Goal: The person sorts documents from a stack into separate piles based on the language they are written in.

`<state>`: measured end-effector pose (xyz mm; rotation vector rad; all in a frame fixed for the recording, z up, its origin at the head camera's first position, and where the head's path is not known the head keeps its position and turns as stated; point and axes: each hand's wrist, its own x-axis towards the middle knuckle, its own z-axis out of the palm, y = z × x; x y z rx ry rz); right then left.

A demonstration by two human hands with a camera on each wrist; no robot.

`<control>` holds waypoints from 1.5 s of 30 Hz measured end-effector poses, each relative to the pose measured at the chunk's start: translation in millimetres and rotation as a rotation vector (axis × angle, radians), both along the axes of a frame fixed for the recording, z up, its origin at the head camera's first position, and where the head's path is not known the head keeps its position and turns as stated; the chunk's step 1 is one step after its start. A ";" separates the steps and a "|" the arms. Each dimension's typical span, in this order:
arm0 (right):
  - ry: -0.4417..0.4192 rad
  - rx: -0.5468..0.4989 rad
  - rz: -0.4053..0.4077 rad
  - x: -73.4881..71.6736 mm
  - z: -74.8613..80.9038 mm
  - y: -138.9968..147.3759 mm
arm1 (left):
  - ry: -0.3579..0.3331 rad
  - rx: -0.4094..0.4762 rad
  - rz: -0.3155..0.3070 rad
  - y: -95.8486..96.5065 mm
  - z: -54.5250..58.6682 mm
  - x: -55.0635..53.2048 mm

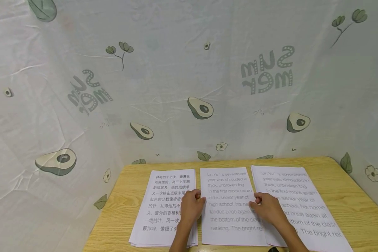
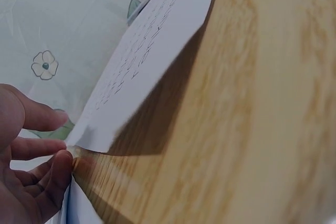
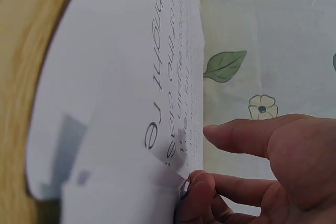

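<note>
A white sheet with large English print (image 1: 230, 237) lies in the middle of the table, between my two hands. My left hand (image 1: 193, 206) is at its left edge; in the left wrist view the thumb stands apart from the fingers, with fingertips (image 2: 64, 157) right at the sheet's edge. At the opposite edge is my right hand (image 1: 268, 208), its thumb away from the bent fingers (image 3: 197, 192), which touch the paper's side. A shadow falls under the near edge of the sheet in the left wrist view.
Left of it lies a stack of Chinese-print sheets (image 1: 162, 236), slightly uneven at the bottom. More English-print sheets (image 1: 330, 241) lie at the right, slanted, meeting the middle sheet's right edge. Beneath is a wood-grain table (image 1: 110, 224); behind it hangs an avocado-print curtain (image 1: 170, 84).
</note>
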<state>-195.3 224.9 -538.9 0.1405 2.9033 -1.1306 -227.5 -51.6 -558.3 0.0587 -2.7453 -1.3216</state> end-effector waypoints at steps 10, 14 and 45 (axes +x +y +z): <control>0.013 -0.001 0.000 -0.1 2.8 1.9 | -0.008 -0.009 0.004 -0.2 0.1 -2.7; 0.013 -0.004 0.000 -1.0 5.3 1.7 | -0.006 -0.015 -0.002 0.2 1.9 -2.3; -0.006 -0.028 0.005 -6.4 5.9 2.6 | 0.002 0.097 0.000 -1.4 -0.1 -3.6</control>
